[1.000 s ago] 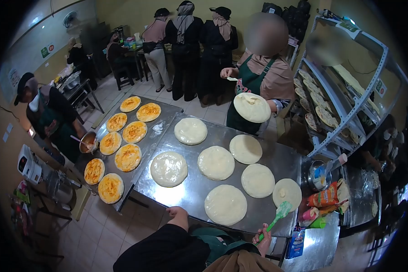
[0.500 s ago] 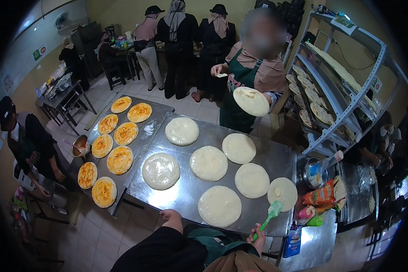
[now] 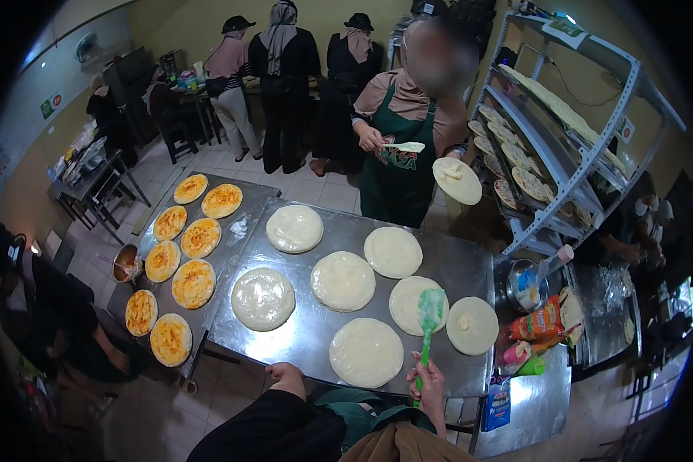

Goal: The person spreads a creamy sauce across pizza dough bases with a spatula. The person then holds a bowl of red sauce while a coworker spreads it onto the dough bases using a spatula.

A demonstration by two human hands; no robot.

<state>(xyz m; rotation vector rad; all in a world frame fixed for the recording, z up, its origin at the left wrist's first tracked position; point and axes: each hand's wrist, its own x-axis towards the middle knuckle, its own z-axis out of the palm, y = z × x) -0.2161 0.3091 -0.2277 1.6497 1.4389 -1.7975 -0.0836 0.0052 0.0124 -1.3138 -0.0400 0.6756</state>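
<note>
My right hand [image 3: 430, 379] is wrapped round the handle of a green spatula [image 3: 426, 339], at the table's near edge. Its broad head, smeared with something pale, is over a flat round of dough [image 3: 408, 312] and covers part of it. To its right, another dough round [image 3: 472, 327] carries a small dab of a pale spread in the middle. A large glossy dough round [image 3: 366, 353] is just left of my right hand. My left hand [image 3: 286, 379] is at the near edge of the metal table [image 3: 300, 350], fingers curled in and nothing visible in them.
Orange-topped rounds [image 3: 192, 283] are on the left table beside a bowl [image 3: 125, 263]. Across from me a person [image 3: 396, 169] holds a spatula and a dough round. A loaded rack [image 3: 585, 177] stands behind. An orange packet [image 3: 537, 318] and blue box [image 3: 497, 404] are at right.
The green spatula has swung up and left, from the rightmost dough round to over its neighbour. The person opposite has shifted their dough round and raised their spatula. The view has turned slightly.
</note>
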